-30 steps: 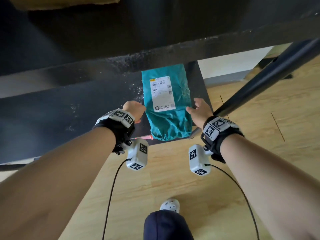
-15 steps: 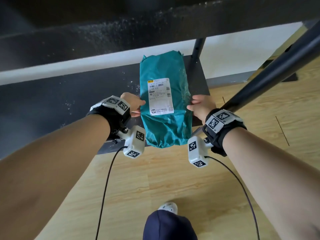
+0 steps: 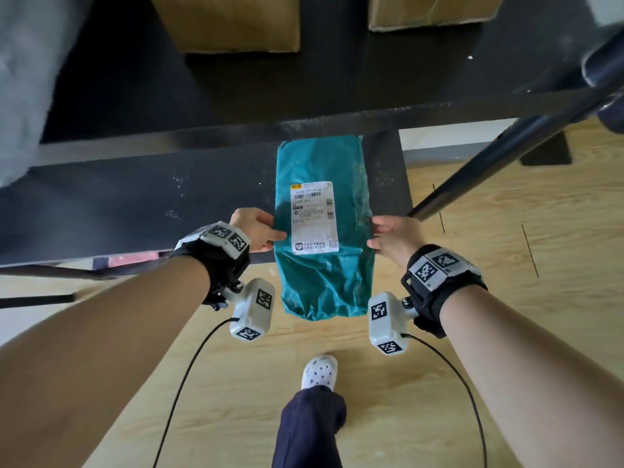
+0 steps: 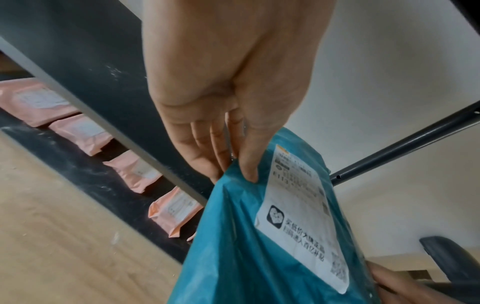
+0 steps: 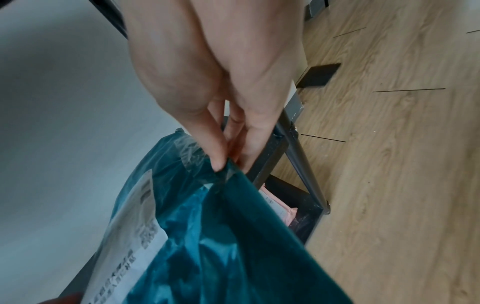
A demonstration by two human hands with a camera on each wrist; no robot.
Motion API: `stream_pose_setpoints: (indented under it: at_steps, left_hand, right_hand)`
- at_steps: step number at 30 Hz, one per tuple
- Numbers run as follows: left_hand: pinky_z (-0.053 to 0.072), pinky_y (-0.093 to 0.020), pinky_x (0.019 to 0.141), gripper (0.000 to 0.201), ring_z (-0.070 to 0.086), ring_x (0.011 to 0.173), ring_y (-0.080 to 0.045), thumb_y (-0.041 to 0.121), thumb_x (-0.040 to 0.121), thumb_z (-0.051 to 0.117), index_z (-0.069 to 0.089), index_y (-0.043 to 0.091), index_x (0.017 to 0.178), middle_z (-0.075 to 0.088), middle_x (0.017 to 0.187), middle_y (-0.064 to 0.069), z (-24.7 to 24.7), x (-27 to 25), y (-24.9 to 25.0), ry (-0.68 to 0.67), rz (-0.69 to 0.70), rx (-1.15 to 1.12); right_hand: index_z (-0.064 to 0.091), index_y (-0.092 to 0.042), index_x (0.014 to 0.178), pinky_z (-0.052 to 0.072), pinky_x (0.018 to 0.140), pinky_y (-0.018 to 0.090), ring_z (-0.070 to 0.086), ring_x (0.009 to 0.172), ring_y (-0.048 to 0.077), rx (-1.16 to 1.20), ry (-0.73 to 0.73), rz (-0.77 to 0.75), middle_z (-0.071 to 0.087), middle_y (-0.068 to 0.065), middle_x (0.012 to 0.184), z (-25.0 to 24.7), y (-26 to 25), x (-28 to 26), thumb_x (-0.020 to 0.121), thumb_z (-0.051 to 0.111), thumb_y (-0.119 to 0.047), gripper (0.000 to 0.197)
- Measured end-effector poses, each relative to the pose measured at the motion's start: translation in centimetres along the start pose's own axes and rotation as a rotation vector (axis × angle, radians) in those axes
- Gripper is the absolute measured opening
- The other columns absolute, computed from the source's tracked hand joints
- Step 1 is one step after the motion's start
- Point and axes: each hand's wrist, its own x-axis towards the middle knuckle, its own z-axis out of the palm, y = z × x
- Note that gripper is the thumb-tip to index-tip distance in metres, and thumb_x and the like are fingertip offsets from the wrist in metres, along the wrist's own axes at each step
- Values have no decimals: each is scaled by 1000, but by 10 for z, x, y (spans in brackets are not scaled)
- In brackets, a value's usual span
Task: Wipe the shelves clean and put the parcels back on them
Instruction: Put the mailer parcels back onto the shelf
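A teal plastic parcel [image 3: 351, 211] with a white shipping label hangs in the air in front of the black shelf unit. My left hand [image 3: 260, 231] pinches its left edge, thumb on top beside the label, fingers underneath. My right hand [image 3: 388, 234] pinches its right edge the same way. In the left wrist view the thumb presses the teal parcel [image 4: 233, 236] near the label. The right wrist view shows my thumb and fingers closed on a fold of the teal parcel [image 5: 233, 236]. The middle shelf [image 3: 135, 204] behind it is dark and speckled with white dust.
Two cardboard boxes [image 3: 233, 21] stand on the upper shelf [image 3: 371, 82]. Several pink parcels [image 4: 78, 131] lie on the bottom shelf. A slanted black frame post [image 3: 489, 163] runs at the right. Wooden floor [image 3: 506, 231] lies below, with my shoe [image 3: 319, 371] on it.
Both hands have lifted the teal parcel off the right end of the middle shelf and drawn it toward me. My view has tilted up, so the upper shelf and boxes show.
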Motion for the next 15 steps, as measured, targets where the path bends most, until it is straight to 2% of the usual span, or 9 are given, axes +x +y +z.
stream_pose_setpoints:
  at_steps: [2, 4, 7, 8, 10, 12, 13, 15]
  left_hand:
    - [58, -27, 63, 37, 64, 73, -23, -6, 75, 74, 60, 1, 108, 65, 91, -11, -5, -22, -13, -12, -9, -27]
    - [57, -23, 55, 42, 61, 66, -18, -7, 76, 71, 57, 1, 115, 65, 87, -7, -8, -49, -26, -45, -14, -59]
    - [55, -25, 63, 49, 58, 67, -14, -11, 79, 66, 54, 1, 125, 63, 97, -6, -13, -96, -48, -81, -20, -115]
    - [55, -26, 63, 51, 58, 67, -14, -10, 79, 67, 54, 2, 126, 63, 94, -5, -15, -111, -58, -65, -18, -126]
    - [55, -28, 64, 52, 60, 73, -18, -8, 78, 68, 53, 2, 127, 63, 87, -4, -20, -150, -76, -48, -9, -149]
    - [53, -34, 74, 50, 59, 86, -26, -9, 80, 66, 50, 1, 126, 60, 89, -8, -22, -194, -94, -57, 5, -204]
    - [52, -36, 77, 44, 58, 88, -27, -10, 81, 64, 50, 1, 122, 58, 88, -8, -24, -216, -105, -48, 16, -233]
    - [50, -33, 71, 27, 57, 77, -22, -11, 83, 61, 52, 7, 102, 56, 81, -7, -27, -259, -128, -5, 32, -297]
  right_hand:
    - [52, 5, 129, 50, 97, 36, 61, 104, 25, 36, -1, -7, 61, 19, 123, -1, 2, -25, 79, 59, 21, 53]
    - [53, 5, 127, 53, 87, 32, 59, 97, 22, 68, -9, -20, 61, 20, 120, -3, 8, -52, 78, 56, 24, 53]
    - [54, 3, 128, 52, 78, 27, 58, 97, 23, 124, -32, -17, 60, 16, 115, -6, 22, -98, 78, 55, 26, 55]
    - [54, 2, 128, 52, 79, 29, 59, 97, 24, 131, -33, -19, 60, 15, 114, -7, 27, -114, 78, 56, 26, 55]
    - [56, -1, 127, 54, 88, 37, 61, 101, 27, 115, -40, -36, 61, 14, 118, -9, 38, -150, 77, 58, 24, 56]
    - [58, -4, 125, 50, 96, 43, 61, 108, 28, 93, -54, -64, 61, 13, 121, -10, 49, -186, 77, 59, 22, 55]
    - [58, -6, 125, 50, 97, 44, 61, 110, 27, 84, -62, -81, 61, 13, 122, -8, 53, -204, 77, 60, 21, 54]
    - [59, -6, 123, 50, 97, 44, 61, 110, 26, 71, -84, -127, 62, 11, 122, -3, 60, -239, 78, 61, 18, 51]
